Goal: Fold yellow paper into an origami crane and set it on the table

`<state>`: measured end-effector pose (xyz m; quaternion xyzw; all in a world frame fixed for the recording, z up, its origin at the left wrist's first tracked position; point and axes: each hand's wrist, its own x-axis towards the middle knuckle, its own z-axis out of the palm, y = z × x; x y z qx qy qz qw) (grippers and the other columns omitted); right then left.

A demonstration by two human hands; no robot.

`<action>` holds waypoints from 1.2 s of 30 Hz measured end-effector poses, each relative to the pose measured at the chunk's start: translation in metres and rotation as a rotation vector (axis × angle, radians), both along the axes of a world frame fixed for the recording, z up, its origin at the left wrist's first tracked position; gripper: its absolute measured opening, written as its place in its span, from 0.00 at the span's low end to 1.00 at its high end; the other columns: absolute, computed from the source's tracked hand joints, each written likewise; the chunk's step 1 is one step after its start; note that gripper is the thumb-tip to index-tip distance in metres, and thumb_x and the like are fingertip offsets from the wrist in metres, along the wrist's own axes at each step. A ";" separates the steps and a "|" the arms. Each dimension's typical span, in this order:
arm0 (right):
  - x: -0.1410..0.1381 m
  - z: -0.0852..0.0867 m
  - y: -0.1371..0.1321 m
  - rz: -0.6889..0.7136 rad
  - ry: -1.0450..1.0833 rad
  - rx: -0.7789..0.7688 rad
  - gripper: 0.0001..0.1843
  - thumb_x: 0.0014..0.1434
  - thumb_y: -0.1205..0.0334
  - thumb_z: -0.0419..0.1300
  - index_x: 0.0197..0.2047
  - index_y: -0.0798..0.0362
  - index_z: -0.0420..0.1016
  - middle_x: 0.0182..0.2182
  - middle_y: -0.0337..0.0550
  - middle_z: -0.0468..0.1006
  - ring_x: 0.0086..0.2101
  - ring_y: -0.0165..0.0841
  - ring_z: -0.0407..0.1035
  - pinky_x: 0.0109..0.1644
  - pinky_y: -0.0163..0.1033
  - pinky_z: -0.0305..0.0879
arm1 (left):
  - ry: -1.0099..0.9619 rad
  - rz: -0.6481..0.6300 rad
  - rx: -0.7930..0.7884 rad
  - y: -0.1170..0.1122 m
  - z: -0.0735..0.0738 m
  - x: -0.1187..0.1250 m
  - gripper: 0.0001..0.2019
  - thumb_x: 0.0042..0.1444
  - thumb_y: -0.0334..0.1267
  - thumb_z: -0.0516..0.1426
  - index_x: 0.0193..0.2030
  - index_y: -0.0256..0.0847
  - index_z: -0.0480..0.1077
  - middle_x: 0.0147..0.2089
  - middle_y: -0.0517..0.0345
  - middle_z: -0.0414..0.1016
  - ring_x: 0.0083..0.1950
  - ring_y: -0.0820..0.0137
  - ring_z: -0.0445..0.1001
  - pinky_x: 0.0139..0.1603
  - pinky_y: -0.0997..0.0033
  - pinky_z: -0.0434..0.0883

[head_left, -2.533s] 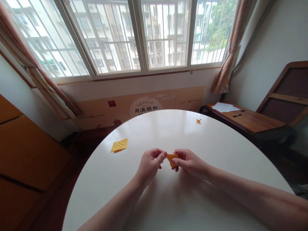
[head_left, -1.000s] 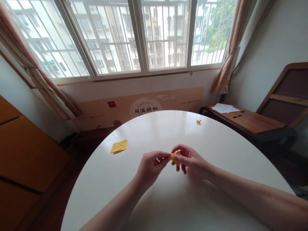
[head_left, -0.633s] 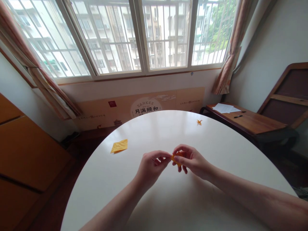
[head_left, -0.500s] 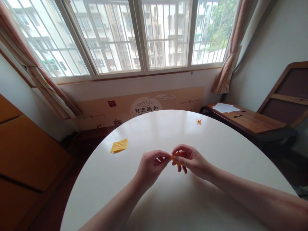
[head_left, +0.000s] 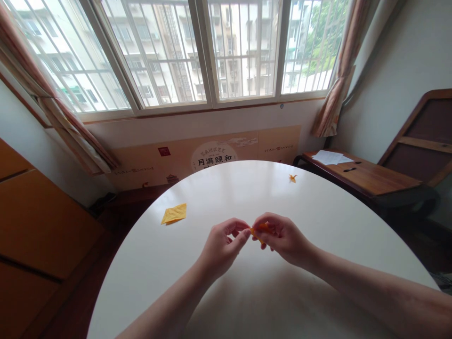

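Between my two hands, over the middle of the white round table (head_left: pixel 155 282), is a small piece of folded orange paper (head_left: pixel 260 231). My left hand (head_left: pixel 224 245) pinches its left tip between thumb and forefinger. My right hand (head_left: pixel 282 235) grips the body of the paper, thumb in front and fingers curled behind, so much of its shape is hidden. A sheet of yellow paper (head_left: pixel 174 214), creased, lies to the left of my hands. Farther off, near the table's back right edge, stands a small orange paper crane (head_left: pixel 293 178).
A wooden bench (head_left: pixel 381 176) beyond the table's right edge bears white papers (head_left: pixel 331 157) and a small dark object (head_left: pixel 350 169). A barred window (head_left: pixel 243 52) and a printed cardboard panel (head_left: pixel 151 162) are behind the table. An orange-brown cabinet (head_left: pixel 38 221) stands at left.
The fingers of both hands have shifted slightly on the orange paper, and my right hand now covers more of it. The yellow paper and the crane stay in place.
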<state>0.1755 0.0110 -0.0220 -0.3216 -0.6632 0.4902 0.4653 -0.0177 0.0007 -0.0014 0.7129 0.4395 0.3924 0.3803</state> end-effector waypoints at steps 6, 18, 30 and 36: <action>0.000 0.000 -0.005 -0.025 -0.076 0.134 0.06 0.58 0.68 0.60 0.39 0.50 0.75 0.32 0.42 0.81 0.30 0.34 0.74 0.32 0.39 0.73 | 0.088 0.044 0.031 -0.005 0.004 0.004 0.09 0.58 0.38 0.57 0.33 0.38 0.77 0.29 0.56 0.76 0.27 0.72 0.71 0.26 0.77 0.69; 0.000 0.000 -0.004 -0.049 0.011 0.063 0.04 0.58 0.63 0.63 0.38 0.51 0.75 0.32 0.43 0.80 0.32 0.36 0.77 0.31 0.39 0.75 | -0.145 0.139 -0.124 0.004 0.011 0.000 0.05 0.48 0.35 0.56 0.27 0.37 0.71 0.23 0.61 0.70 0.23 0.75 0.65 0.19 0.78 0.67; -0.001 0.005 -0.005 0.008 0.032 0.014 0.04 0.58 0.67 0.62 0.38 0.52 0.74 0.30 0.41 0.80 0.27 0.30 0.74 0.27 0.33 0.70 | -0.059 -0.026 -0.151 0.002 0.004 0.002 0.10 0.56 0.42 0.58 0.32 0.36 0.71 0.27 0.60 0.69 0.27 0.73 0.68 0.21 0.77 0.69; -0.002 0.006 -0.006 0.033 0.056 -0.017 0.05 0.57 0.66 0.63 0.38 0.52 0.74 0.30 0.41 0.80 0.27 0.30 0.73 0.27 0.34 0.70 | -0.123 -0.015 -0.185 0.003 0.006 0.002 0.06 0.52 0.37 0.58 0.29 0.36 0.70 0.24 0.62 0.68 0.23 0.75 0.66 0.20 0.77 0.68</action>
